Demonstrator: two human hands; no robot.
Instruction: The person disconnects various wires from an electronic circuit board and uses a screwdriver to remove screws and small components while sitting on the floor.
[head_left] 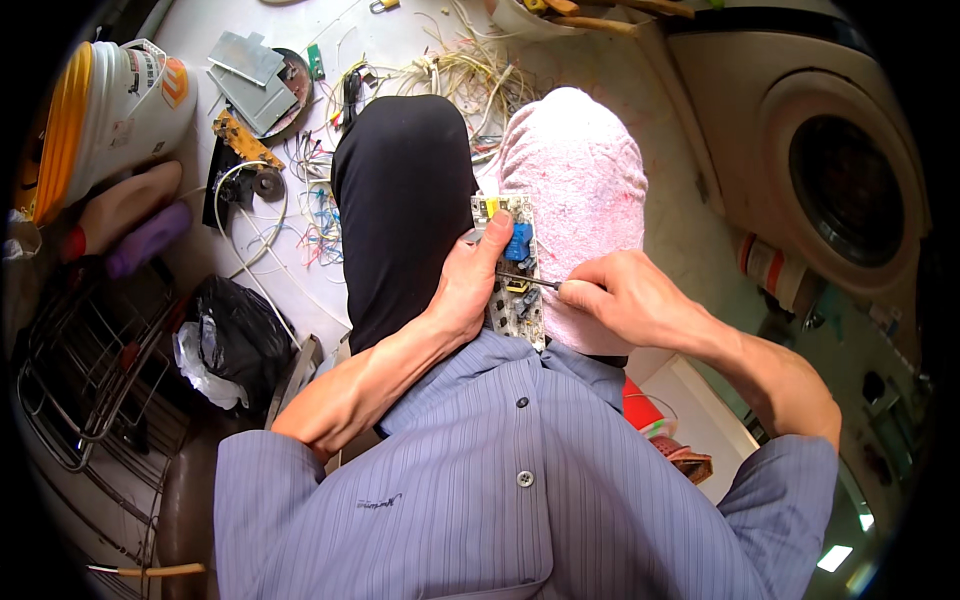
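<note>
A: What sits at the centre?

B: A long, narrow, pale circuit board (516, 312) crowded with small parts, a glossy blue block (519, 242) among them. It is held up over the lap, between the knees.

A: And the hands?

B: The left hand (468, 278) grips the board's left edge, thumb pressed over its face; its other fingers are mostly hidden. The right hand (627, 297) has thumb and fingers pinched together around a slim, dark, rod-like tool (538, 281), which reaches across the board. I cannot tell what its tip touches.

A: Anything in the way?

B: The left thumb and the tool cover bits of the board. The black-trousered left leg (405, 180) and the fuzzy pink towel (572, 165) over the right leg block the floor beyond.

A: What lies farther out?

B: Past the knees, a tangle of cream wires (470, 82). Left of the black leg, thin coloured wires (322, 225), then a crumpled black plastic bag (243, 325) nearer the body. Up in the left corner, flat grey metal plates (245, 70) lie near a white plastic bucket (150, 115). On the right stands a pale front-loading washing machine (735, 100) with a round dark door.
</note>
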